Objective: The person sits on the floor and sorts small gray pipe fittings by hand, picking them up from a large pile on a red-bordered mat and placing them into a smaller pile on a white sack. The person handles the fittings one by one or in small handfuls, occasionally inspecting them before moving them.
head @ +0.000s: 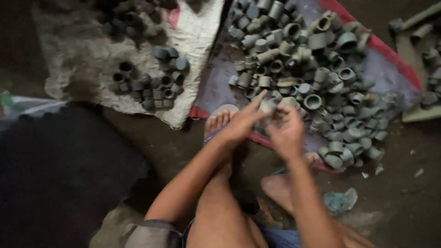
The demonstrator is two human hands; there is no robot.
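Observation:
My left hand (242,123) and my right hand (285,133) meet above my foot, at the near edge of a big heap of grey pipe fittings (317,69). Both are blurred by motion. Between the fingers sits a small grey fitting (271,111), with both hands closed around it. The heap lies on a purple sheet with a red border (216,87). A smaller group of darker ring-shaped fittings (151,85) rests on a white sack (82,59) to the left.
My bare legs and feet, one in a sandal (221,120), fill the lower middle. A dark mass (59,170) covers the lower left. A crumpled blue-grey scrap (340,200) lies on the dirt floor at right. More fittings and a board (420,50) sit at far right.

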